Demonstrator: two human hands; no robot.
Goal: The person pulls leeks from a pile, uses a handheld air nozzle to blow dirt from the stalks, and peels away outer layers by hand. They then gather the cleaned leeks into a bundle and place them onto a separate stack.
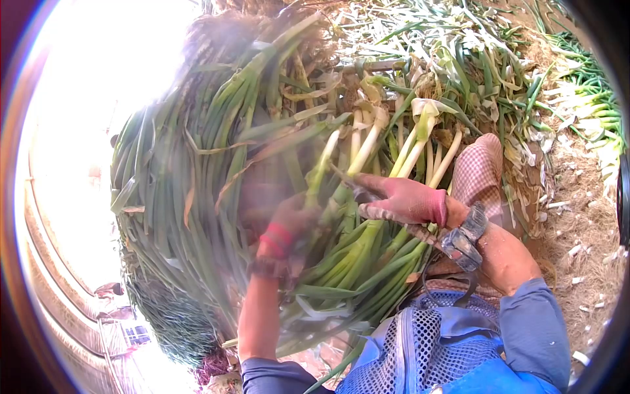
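Both my hands wear pinkish-red gloves. My left hand (295, 220) is closed round a green onion (321, 167), whose pale stem sticks up past the fingers; haze blurs this hand. To its right, my right hand (403, 200) is closed on a dark-bladed tool (351, 182), its point close to the stem. Beneath and beyond the right hand lie more green onions (410, 154) with white stems pointing away and green leaves spreading toward me. A large heap of long green leaves (190, 164) is on the left.
Stripped leaves (446, 46) pile up at the back. Another row of green onions (597, 98) lies at the far right. Roots and white cut bits cover the ground (574, 230). A checked cloth (478, 167) covers my knee.
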